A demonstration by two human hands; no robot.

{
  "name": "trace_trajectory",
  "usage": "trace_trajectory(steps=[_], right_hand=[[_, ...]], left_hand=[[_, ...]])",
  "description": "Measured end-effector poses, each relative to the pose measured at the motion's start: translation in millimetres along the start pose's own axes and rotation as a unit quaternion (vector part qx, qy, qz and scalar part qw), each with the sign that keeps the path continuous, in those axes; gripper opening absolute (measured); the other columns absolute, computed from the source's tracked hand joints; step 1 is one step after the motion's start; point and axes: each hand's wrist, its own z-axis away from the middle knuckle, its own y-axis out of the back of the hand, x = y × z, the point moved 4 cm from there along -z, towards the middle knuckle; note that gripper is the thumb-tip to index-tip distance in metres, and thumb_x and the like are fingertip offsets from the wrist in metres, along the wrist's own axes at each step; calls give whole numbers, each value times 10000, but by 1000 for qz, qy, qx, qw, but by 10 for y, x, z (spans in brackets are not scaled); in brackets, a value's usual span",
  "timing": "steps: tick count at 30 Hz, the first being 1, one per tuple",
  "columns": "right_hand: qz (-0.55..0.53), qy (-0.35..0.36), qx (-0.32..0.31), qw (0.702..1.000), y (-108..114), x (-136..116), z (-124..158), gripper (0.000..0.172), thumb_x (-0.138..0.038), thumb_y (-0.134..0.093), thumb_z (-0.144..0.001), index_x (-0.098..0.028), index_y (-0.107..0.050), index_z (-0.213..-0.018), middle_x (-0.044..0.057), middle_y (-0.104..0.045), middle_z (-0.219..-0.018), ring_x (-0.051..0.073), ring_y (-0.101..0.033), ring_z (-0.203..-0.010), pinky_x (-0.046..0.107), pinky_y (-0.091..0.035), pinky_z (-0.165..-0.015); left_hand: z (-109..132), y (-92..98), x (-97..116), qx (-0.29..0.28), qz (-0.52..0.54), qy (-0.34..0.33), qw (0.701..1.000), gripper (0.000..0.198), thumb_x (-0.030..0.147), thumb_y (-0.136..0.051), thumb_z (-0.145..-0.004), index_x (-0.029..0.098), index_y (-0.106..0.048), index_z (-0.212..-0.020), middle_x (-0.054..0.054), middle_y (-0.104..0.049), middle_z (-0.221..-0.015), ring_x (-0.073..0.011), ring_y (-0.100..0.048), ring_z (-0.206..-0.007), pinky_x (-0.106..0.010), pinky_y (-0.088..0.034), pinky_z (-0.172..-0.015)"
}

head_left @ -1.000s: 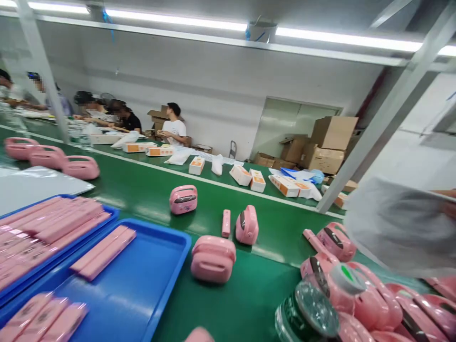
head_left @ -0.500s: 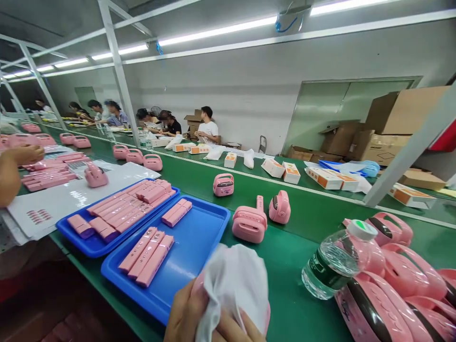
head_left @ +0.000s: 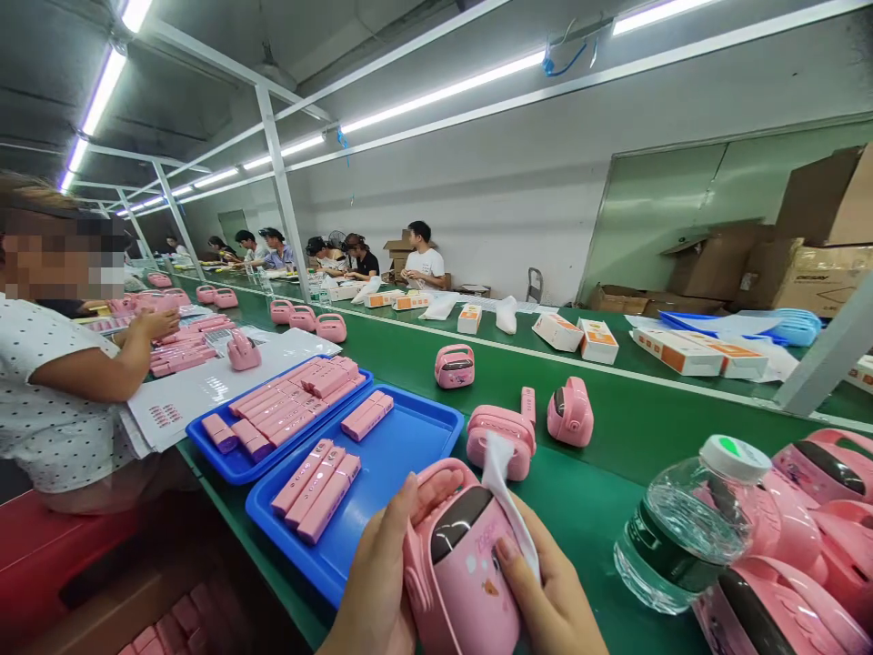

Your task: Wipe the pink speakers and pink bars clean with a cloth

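Note:
Low in the view, my left hand [head_left: 382, 569] grips the side of a pink handled plastic device [head_left: 460, 591] with a dark oval window. My right hand [head_left: 552, 596] pinches a white cloth [head_left: 506, 487] against the device's right side. A blue tray [head_left: 436, 417] lies just beyond my left hand, holding several pink bars [head_left: 315, 491]. Another pink device [head_left: 500, 444] stands on the green belt [head_left: 600, 446] past my fingers. To the right, a water bottle [head_left: 686, 532] leans against a heap of pink devices [head_left: 811, 532].
A seated co-worker [head_left: 61, 382] reaches over a white sheet at the left. A second blue tray [head_left: 235, 473] holds more pink bars. Further pink devices stand along the belt. Other workers, white boxes and cardboard cartons lie beyond.
The view has swung left and widened. The cloth no longer bunches over the device, whose dark window now shows, and it is pinched at the device's side.

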Motion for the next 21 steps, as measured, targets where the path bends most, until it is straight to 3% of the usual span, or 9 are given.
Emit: trace_trajectory(steps=[3, 7, 10, 14, 17, 19, 21], right_hand=[[-177, -139, -6, 974, 73, 123, -121, 501, -518, -654, -706, -229, -608, -1112, 70, -633, -1156, 260, -562, -1089, 372, -448, -929], [-230, -171, -17, 958, 80, 128, -171, 462, -545, -640, -706, -170, -675, -974, 85, -695, -983, 271, -615, -969, 374, -475, -861], [-263, -204, -73, 940, 24, 81, -151, 490, -555, -630, -713, -119, -693, -927, 96, -703, -905, 261, -631, -899, 362, -478, -838], [-301, -217, -94, 924, 73, 29, -151, 496, -556, -603, -743, -103, -705, -919, 110, -711, -880, 273, -638, -912, 372, -479, -853], [-236, -159, -49, 957, 229, 58, -184, 473, -509, -539, -815, -155, -634, -1114, 110, -671, -1066, 283, -583, -1058, 409, -459, -916], [-83, -33, -4, 996, 333, 45, -196, 429, -435, -437, -893, -224, -519, -1257, 81, -578, -1230, 263, -507, -1165, 417, -432, -958], [68, 129, -5, 989, 303, -22, -146, 409, -422, -457, -882, -310, -488, -1274, 25, -512, -1291, 270, -466, -1193, 423, -428, -962]], left_hand=[[-44, -68, -40, -5, 81, 32, 996, 441, 444, -567, -771, 97, -660, -1025, -168, -652, -1074, -320, -593, -1014, -412, -466, -875], [-63, -148, -41, -59, 4, -41, 997, 478, 394, -710, -651, 170, -649, -1069, -107, -576, -1202, -316, -501, -1117, -353, -445, -889], [-85, -161, -61, -36, -22, -67, 997, 384, 341, -733, -628, 167, -689, -967, -85, -541, -1228, -276, -525, -1062, -286, -466, -825], [-177, -143, -83, 34, 81, -14, 996, 270, 350, -629, -740, 163, -666, -932, -85, -635, -1056, -236, -599, -926, -326, -501, -769], [-277, -99, -137, 95, 136, 24, 986, 299, 347, -588, -784, 190, -619, -1037, -69, -661, -1031, -215, -627, -900, -332, -505, -782], [-336, -78, -236, 111, 164, 55, 979, 341, 344, -578, -796, 199, -579, -1104, -63, -678, -976, -212, -645, -872, -339, -509, -777], [-354, -71, -366, 84, 185, 88, 975, 386, 346, -570, -802, 197, -537, -1156, -70, -692, -936, -227, -665, -834, -353, -520, -747]])
